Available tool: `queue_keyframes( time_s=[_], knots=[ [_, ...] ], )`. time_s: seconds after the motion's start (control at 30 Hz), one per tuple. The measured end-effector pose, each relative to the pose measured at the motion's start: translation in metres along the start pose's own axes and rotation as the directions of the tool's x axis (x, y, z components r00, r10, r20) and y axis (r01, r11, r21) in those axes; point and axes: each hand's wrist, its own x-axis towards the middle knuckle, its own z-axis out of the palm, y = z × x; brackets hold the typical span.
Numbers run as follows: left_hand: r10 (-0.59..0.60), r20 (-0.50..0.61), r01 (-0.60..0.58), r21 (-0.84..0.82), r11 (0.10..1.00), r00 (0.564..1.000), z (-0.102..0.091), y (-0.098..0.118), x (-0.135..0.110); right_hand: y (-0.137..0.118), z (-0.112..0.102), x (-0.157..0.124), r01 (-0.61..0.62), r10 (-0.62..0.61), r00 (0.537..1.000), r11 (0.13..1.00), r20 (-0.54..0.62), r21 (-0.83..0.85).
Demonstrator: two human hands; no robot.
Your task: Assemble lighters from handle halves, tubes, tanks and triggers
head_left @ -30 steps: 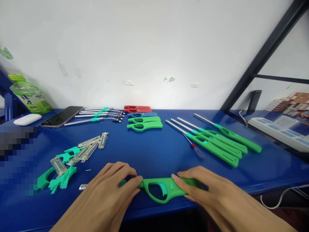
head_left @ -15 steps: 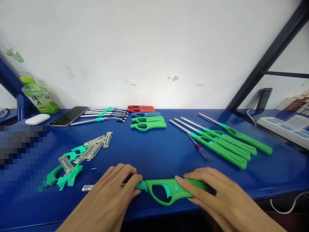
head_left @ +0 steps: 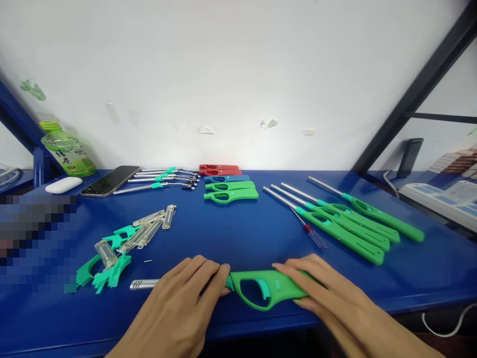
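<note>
A green gas lighter (head_left: 257,288) with a teal trigger lies lengthwise near the front edge of the table. My left hand (head_left: 190,293) grips it where the metal tube (head_left: 143,284) meets the teal collar, covering most of that joint. Round the handle's right end, my right hand (head_left: 320,288) is closed, thumb and fingers on opposite sides. Several assembled green lighters (head_left: 343,236) lie to the right, and a screwdriver (head_left: 315,236) with a clear handle touches the nearest one. On the left are clear fuel tanks (head_left: 151,232) and teal plastic parts (head_left: 112,272).
Lighter tubes with wires (head_left: 139,188) lie at the back left, beside green handle shells (head_left: 244,194) and red shells (head_left: 219,169). A phone (head_left: 111,180), a white case (head_left: 64,185) and a bottle (head_left: 69,151) stand farther left. A small screw (head_left: 148,261) lies on the blue table (head_left: 231,228).
My left hand has slid right along the tube to the collar, exposing more of the tube. The lighter has tilted slightly. My right hand stays on the handle.
</note>
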Motion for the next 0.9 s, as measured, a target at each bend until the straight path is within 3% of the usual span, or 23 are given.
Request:
queue_keyframes(
  time_s=[0.23, 0.37, 0.5, 0.63, 0.9],
  knots=[
    [-0.033, -0.131, 0.021, -0.096, 0.995, 0.991, -0.006, 0.008, 0.015, -0.003, 0.004, -0.003, 0.062, -0.067, 0.992, 0.997, -0.108, -0.049],
    [-0.051, -0.200, 0.024, -0.137, 0.990, 0.978, -0.012, 0.006, 0.022, -0.006, 0.005, -0.006, -0.027, 0.014, 0.989, 0.996, -0.148, -0.090],
    [-0.039, -0.197, 0.016, -0.116, 0.993, 0.980, -0.010, 0.002, 0.022, -0.010, 0.003, -0.003, -0.082, 0.070, 0.985, 0.994, -0.158, -0.074],
    [-0.076, -0.195, 0.060, -0.089, 0.994, 0.978, -0.003, 0.002, 0.021, -0.012, 0.001, 0.008, -0.151, 0.157, 0.976, 0.987, -0.149, 0.050],
    [-0.126, -0.057, 0.115, -0.170, 0.979, 0.990, -0.001, 0.005, 0.022, -0.010, 0.008, 0.019, -0.103, 0.125, 0.950, 0.991, -0.286, 0.091]
  ],
)
